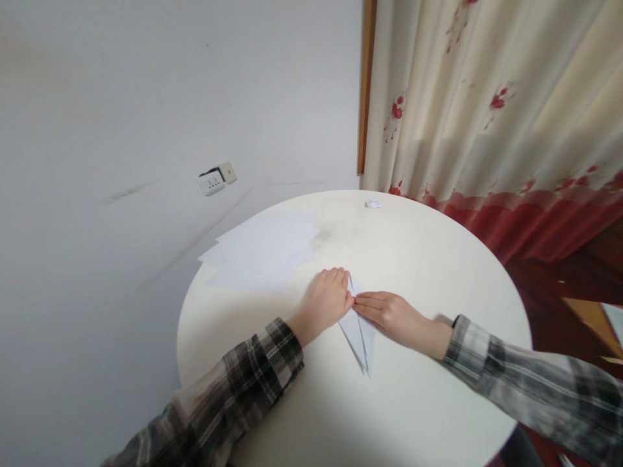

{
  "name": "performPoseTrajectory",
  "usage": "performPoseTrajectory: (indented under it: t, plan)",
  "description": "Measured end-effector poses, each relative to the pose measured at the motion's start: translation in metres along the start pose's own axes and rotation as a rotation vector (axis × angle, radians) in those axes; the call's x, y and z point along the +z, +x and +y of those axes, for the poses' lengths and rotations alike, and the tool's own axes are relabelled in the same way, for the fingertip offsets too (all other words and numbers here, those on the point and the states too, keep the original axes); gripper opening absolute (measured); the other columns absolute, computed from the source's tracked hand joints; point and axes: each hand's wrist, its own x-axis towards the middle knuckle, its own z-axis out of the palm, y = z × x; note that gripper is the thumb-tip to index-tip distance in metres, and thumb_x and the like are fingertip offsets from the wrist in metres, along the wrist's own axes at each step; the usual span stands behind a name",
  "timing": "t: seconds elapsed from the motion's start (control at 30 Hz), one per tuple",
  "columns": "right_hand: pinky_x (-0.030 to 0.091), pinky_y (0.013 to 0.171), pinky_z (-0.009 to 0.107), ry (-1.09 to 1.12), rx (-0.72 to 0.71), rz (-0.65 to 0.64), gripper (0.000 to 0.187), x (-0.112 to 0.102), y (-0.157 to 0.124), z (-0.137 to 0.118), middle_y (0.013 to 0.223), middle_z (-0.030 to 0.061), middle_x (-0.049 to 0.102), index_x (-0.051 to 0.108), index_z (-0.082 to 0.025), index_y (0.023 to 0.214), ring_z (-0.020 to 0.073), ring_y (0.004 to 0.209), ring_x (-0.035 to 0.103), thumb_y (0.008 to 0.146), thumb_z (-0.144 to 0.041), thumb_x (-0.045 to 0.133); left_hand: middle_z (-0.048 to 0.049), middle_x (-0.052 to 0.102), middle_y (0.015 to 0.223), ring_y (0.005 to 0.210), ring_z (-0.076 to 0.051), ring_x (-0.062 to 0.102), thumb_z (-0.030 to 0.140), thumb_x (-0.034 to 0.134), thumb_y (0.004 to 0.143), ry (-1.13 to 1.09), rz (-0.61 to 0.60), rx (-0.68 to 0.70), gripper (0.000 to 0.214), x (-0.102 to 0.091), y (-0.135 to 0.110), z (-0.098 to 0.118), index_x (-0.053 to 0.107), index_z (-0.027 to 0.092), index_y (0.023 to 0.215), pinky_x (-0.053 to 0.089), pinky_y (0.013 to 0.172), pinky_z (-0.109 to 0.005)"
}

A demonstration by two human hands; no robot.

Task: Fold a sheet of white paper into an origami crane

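Now clamping folded paper (pixel 354 334) under left grip (pixel 331 297) and right grip (pixel 392 316), likely light, crease-prone, best pinned toward twelve o'clock!

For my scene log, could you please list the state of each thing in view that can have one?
Folded paper: creased into a narrow point
Left hand: on the folded paper
Right hand: extended, on the folded paper
Paper sheets: flat, overlapping
Small white scrap: crumpled
Curtain: hanging in folds
Wall socket: no plug visible
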Motion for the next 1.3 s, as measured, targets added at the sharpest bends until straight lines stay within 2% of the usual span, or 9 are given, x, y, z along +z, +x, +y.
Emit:
performPoseTrajectory:
  t: [0.27,0.47,0.53,0.6,0.63,0.83,0.97,1.17,1.3]
  plan:
    - [0.051,0.086,0.032,-0.020,-0.002,0.002,0.027,0.001,-0.002,0.000,0.106,0.0098,0.066,0.061,-0.009,0.104,0.0196,0.099,0.060,0.088,-0.011,0.040,-0.0129,0.057,0.100,0.097,-0.026,0.050,0.020,0.044,0.079,0.006,-0.014,-0.038,0.032,0.002,0.008,-0.007,0.050,0.009,0.109,0.037,0.084,-0.039]
    - [0.051,0.087,0.033,-0.003,0.013,0.009,0.027,0.004,-0.003,0.001,0.108,0.0109,0.065,0.061,-0.009,0.106,0.0196,0.102,0.058,0.088,-0.011,0.041,-0.0178,0.053,0.119,0.112,-0.025,0.047,0.019,0.041,0.083,-0.093,0.060,-0.116,0.038,0.012,-0.001,-0.007,0.045,0.004,0.118,0.037,0.093,-0.037]
    - [0.051,0.087,0.033,0.011,0.018,-0.001,0.027,0.004,-0.004,0.001,0.107,0.0116,0.065,0.061,-0.009,0.106,0.0196,0.103,0.058,0.088,-0.012,0.041,-0.0143,0.050,0.125,0.117,-0.021,0.044,0.018,0.041,0.085,-0.159,0.080,-0.012,0.037,0.016,-0.009,-0.006,0.043,0.008,0.121,0.035,0.098,-0.034]
    - [0.050,0.088,0.034,0.028,0.023,-0.013,0.027,0.005,-0.004,0.001,0.107,0.0117,0.065,0.060,-0.010,0.106,0.0197,0.104,0.058,0.088,-0.012,0.041,-0.0096,0.051,0.126,0.118,-0.016,0.045,0.014,0.036,0.088,-0.228,0.046,0.127,0.034,0.019,-0.015,-0.006,0.044,0.013,0.121,0.033,0.101,-0.029]
    - [0.050,0.088,0.034,0.038,0.028,-0.015,0.027,0.006,-0.005,0.001,0.108,0.0114,0.064,0.060,-0.010,0.107,0.0197,0.104,0.057,0.088,-0.012,0.040,-0.0089,0.051,0.127,0.119,-0.015,0.045,0.015,0.035,0.089,-0.250,0.028,0.147,0.033,0.020,-0.017,-0.007,0.044,0.013,0.121,0.033,0.101,-0.028]
    - [0.048,0.093,0.033,0.164,0.127,0.020,0.027,0.003,-0.009,-0.002,0.110,0.0090,0.063,0.059,-0.015,0.110,0.0178,0.107,0.055,0.090,-0.020,0.042,-0.0107,0.036,0.139,0.129,-0.018,0.032,0.024,0.034,0.091,-0.289,-0.031,0.082,0.039,0.022,-0.023,-0.013,0.037,0.014,0.128,0.029,0.103,-0.035]
    - [0.042,0.099,0.037,0.181,0.245,-0.022,0.034,0.000,-0.013,-0.002,0.123,0.0135,0.055,0.054,-0.011,0.117,0.0213,0.117,0.048,0.088,-0.027,0.045,-0.0120,0.028,0.143,0.133,-0.018,0.022,0.037,0.034,0.091,-0.331,-0.089,0.119,0.050,0.019,-0.027,-0.015,0.027,0.013,0.135,0.023,0.106,-0.038]
    - [0.033,0.102,0.047,0.191,0.243,-0.135,0.051,-0.001,-0.018,0.001,0.137,0.0177,0.038,0.037,-0.010,0.132,0.0258,0.127,0.033,0.088,-0.035,0.045,-0.0159,0.020,0.145,0.135,-0.024,0.015,0.064,0.040,0.079,-0.383,-0.172,0.160,0.083,0.017,-0.030,-0.019,0.019,0.010,0.138,0.016,0.107,-0.042]
    - [0.035,0.102,0.044,0.344,0.224,-0.110,0.049,-0.010,-0.016,0.002,0.133,0.0151,0.043,0.039,-0.015,0.131,0.0224,0.125,0.037,0.088,-0.036,0.046,-0.0156,0.020,0.145,0.135,-0.025,0.014,0.068,0.043,0.074,-0.462,-0.190,0.249,0.089,0.015,-0.037,-0.027,0.018,0.012,0.139,0.013,0.108,-0.045]
